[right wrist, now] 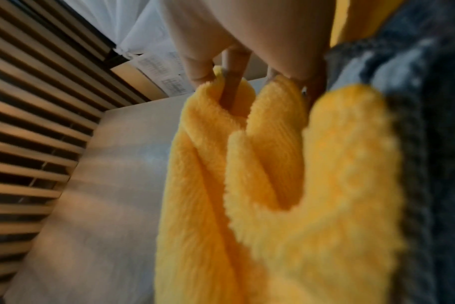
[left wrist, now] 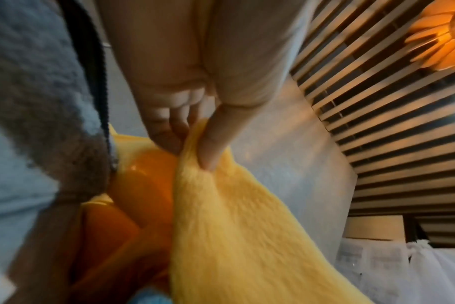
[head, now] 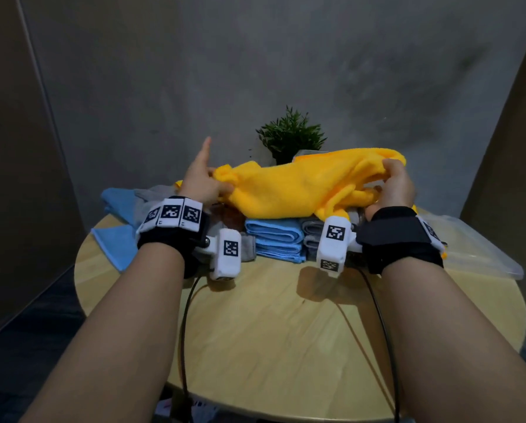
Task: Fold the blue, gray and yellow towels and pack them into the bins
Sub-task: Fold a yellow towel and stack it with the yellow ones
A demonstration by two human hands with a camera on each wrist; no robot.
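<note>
The left hand point(head: 201, 181) pinches one end of a yellow towel point(head: 298, 184), thumb and curled fingers closed on the cloth while the index finger sticks straight up. The left wrist view shows the thumb point(left wrist: 216, 142) pressing the fuzzy yellow edge against the other fingers. The right hand point(head: 392, 187) grips the opposite end, its fingers curled over and into the bunched fabric; in the right wrist view the fingers point(right wrist: 231, 90) sink into the yellow pile. Between the two hands the yellow towel is stretched sideways and held up above the far half of a round wooden table point(head: 286, 331), sagging in loose folds in the middle.

Directly under it sits a stack of folded blue towels point(head: 275, 239), with folded gray towels point(head: 312, 232) just beside them on the right. To the left, behind the left wrist, unfolded blue point(head: 115, 242) and gray point(head: 151, 195) cloths lie in a loose heap that hangs over the table edge. A clear plastic bin point(head: 481, 254) rests on the right side of the table. A small green potted plant point(head: 290, 135) stands behind the towels, against a gray wall point(head: 255, 56). Both wrists wear black straps carrying white marker blocks.
</note>
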